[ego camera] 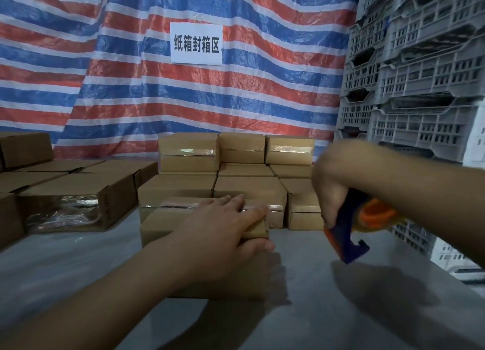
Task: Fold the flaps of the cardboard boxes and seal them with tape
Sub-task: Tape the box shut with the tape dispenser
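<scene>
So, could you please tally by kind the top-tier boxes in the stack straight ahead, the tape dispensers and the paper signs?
top-tier boxes: 3 (left, middle, right)
tape dispenser: 1
paper sign: 1
Total: 5

A red, white and blue striped tarpaulin [236, 92] hung behind the grey table's [341, 310] far edge, bearing a white paper sign [196, 43]. Grey slotted plastic crates [420, 69] stood stacked past its right edge.
</scene>
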`<state>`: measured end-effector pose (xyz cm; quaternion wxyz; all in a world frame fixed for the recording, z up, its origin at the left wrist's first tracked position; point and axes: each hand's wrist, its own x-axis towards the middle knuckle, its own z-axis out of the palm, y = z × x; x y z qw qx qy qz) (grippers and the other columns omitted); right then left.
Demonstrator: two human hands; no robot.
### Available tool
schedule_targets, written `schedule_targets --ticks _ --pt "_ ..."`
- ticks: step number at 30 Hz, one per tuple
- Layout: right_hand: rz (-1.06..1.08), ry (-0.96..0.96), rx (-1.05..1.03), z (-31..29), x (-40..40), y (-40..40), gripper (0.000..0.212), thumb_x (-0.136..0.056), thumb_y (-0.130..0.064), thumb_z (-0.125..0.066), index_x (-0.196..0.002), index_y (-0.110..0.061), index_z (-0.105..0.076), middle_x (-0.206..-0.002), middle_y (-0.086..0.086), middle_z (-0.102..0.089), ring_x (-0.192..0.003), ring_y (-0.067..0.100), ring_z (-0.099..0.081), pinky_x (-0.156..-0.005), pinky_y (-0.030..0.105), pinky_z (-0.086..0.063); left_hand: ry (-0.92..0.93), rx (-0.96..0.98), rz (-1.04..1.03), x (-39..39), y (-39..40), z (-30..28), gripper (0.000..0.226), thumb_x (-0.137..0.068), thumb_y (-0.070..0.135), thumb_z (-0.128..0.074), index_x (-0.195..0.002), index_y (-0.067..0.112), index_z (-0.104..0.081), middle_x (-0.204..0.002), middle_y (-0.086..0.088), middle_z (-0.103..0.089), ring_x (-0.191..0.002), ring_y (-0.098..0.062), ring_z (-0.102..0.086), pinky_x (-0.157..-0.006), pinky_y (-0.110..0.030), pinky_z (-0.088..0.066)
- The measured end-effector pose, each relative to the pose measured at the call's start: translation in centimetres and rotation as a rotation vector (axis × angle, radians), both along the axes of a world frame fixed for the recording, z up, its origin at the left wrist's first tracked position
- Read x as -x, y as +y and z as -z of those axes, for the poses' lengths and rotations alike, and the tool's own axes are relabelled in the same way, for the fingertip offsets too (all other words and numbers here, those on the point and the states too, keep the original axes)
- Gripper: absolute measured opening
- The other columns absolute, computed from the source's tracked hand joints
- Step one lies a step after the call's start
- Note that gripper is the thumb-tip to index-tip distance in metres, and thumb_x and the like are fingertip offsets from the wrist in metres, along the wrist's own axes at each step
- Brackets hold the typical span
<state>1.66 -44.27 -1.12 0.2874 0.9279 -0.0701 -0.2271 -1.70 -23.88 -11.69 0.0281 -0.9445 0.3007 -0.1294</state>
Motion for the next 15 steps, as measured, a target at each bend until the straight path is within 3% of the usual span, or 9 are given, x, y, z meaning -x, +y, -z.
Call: schedule_targets --ticks 3,6,7,8,10,12,15 --pt "-0.015 -0.119 -0.091 2.9 0.2 -2.5 0.043 -0.084 -0.069 -0.06 -0.089 -0.027 -0.059 -0.092 -0.003 -0.063 -0.081 0.013 -0.061 -0.078 0.031 -0.053 -0.014 0.019 0.011 -0.2 0.1 0.3 0.069 -0.088 0.074 -0.022 -0.15 0.047 -0.006 -0.163 0.0 -0.012 -0.149 -0.021 -0.011 -0.118 -0.041 -0.009" --pt "-0.135 -0.48 -0.367 6.3 0.8 -4.9 0.051 -0.087 -0.069 -0.053 -0.12 -0.031 -0.057 -0.111 -0.008 -0.062 -0.096 0.015 -0.061 -0.082 0.031 -0.051 -0.008 0.032 0.015 -0.5 0.0 0.6 0.069 -0.088 0.075 -0.022 -0.149 0.048 -0.005 -0.163 0.001 -0.012 -0.149 -0.021 -0.011 -0.118 -0.042 -0.008" --pt "-0.176 -0.614 -0.424 7.7 1.0 -5.2 0.049 -0.087 -0.069 -0.052 -0.12 -0.033 -0.056 -0.116 -0.009 -0.061 -0.097 0.016 -0.06 -0.08 0.03 -0.049 -0.013 0.034 0.015 -0.6 0.0 0.6 0.07 -0.087 0.075 -0.021 -0.149 0.049 -0.005 -0.163 0.001 -0.012 -0.149 -0.021 -0.011 -0.118 -0.042 -0.008" --pt "-0.203 -0.712 -0.436 9.1 1.1 -5.3 0.044 -0.087 -0.07 -0.051 -0.106 -0.031 -0.058 -0.111 -0.008 -0.062 -0.089 0.013 -0.059 -0.07 0.027 -0.046 -0.018 0.035 0.014 -0.7 0.0 0.7 0.07 -0.087 0.076 -0.021 -0.149 0.048 -0.005 -0.163 0.001 -0.012 -0.149 -0.021 -0.012 -0.118 -0.042 -0.009" --pt "-0.174 -0.779 -0.369 11.8 1.3 -5.1 0.049 -0.087 -0.074 -0.046 -0.075 -0.027 -0.051 -0.081 -0.006 -0.06 -0.063 0.008 -0.05 -0.051 0.025 -0.035 -0.032 0.04 0.011 -0.8 -0.1 0.8 0.07 -0.087 0.076 -0.021 -0.149 0.048 -0.006 -0.163 0.001 -0.014 -0.149 -0.021 -0.013 -0.118 -0.043 -0.01" --pt "-0.12 -0.787 -0.376 13.7 1.7 -4.6 0.05 -0.087 -0.075 -0.044 -0.072 -0.027 -0.049 -0.069 -0.007 -0.052 -0.057 0.007 -0.047 -0.047 0.025 -0.032 -0.048 0.046 0.012 -0.8 -0.1 0.9 0.069 -0.088 0.076 -0.02 -0.149 0.047 -0.007 -0.162 0.0 -0.017 -0.148 -0.022 -0.015 -0.118 -0.043 -0.012" --pt "-0.05 -0.768 -0.43 15.1 2.4 -3.9 0.049 -0.086 -0.075 -0.046 -0.072 -0.028 -0.048 -0.069 -0.008 -0.052 -0.059 0.005 -0.047 -0.047 0.023 -0.032 -0.063 0.05 0.017 -0.8 -0.1 1.1 0.071 -0.087 0.076 -0.019 -0.15 0.045 -0.009 -0.162 -0.002 -0.019 -0.148 -0.023 -0.016 -0.118 -0.043 -0.012"
